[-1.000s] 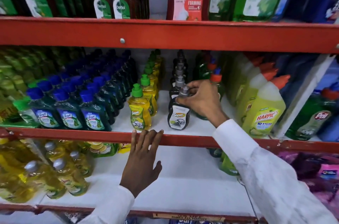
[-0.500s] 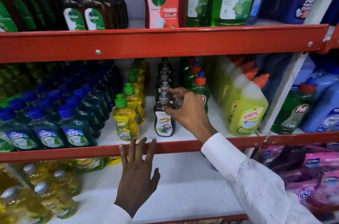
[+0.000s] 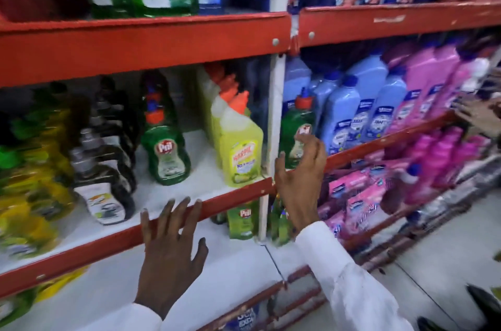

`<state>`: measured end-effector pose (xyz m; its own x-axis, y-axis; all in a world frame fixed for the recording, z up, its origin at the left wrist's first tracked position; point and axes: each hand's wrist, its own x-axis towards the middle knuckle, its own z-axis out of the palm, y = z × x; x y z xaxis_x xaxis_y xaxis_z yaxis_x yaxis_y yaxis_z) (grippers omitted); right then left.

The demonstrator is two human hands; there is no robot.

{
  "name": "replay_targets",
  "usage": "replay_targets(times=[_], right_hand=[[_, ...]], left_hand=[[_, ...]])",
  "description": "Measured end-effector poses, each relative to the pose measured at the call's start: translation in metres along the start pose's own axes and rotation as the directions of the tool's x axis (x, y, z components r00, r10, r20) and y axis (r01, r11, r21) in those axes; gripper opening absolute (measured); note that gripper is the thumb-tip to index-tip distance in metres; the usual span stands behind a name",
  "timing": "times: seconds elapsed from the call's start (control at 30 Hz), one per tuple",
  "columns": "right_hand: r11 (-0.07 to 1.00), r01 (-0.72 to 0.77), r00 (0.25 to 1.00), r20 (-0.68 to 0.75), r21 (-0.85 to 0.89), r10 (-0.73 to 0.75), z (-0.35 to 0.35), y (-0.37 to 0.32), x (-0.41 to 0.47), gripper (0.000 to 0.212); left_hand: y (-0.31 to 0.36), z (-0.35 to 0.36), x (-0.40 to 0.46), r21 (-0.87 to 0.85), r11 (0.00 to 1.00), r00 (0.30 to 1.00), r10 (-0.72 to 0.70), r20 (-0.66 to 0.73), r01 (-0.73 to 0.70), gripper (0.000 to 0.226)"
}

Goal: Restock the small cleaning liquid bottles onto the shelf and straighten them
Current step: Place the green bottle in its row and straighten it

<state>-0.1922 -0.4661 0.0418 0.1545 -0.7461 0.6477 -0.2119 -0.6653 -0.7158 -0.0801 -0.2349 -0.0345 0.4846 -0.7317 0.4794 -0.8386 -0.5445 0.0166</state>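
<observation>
The left hand (image 3: 170,254) lies flat with fingers spread, fingertips (image 3: 187,202) on the red front rail of the shelf (image 3: 108,244), its grip open and empty. The right hand (image 3: 301,176) hangs at about 3 o'clock from it, in front of the white upright post (image 3: 273,114), fingers curled loosely apart, holding nothing. The small dark bottles (image 3: 105,192) stand in a row at 10 o'clock from the left hand, blurred, the front one near the rail. A green bottle (image 3: 166,151) and a yellow bottle (image 3: 241,151) stand between that row and the post.
</observation>
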Motion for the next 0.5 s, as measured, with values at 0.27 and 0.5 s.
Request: replay_targets(times=[0.27, 0.5], right_hand=[[0.961, -0.256, 0.955, 0.129, -0.109, 0.269, 0.023, 0.051, 0.036, 0.089], [0.950, -0.313, 0.945, 0.100, -0.014, 0.313, 0.029, 0.061, 0.048, 0.092]], left_hand=[[0.001, 0.003, 0.001, 0.078, 0.997, 1.000, 0.001, -0.006, -0.001, 0.069], [0.002, -0.002, 0.000, 0.090, 0.996, 1.000, -0.010, 0.012, 0.009, 0.073]])
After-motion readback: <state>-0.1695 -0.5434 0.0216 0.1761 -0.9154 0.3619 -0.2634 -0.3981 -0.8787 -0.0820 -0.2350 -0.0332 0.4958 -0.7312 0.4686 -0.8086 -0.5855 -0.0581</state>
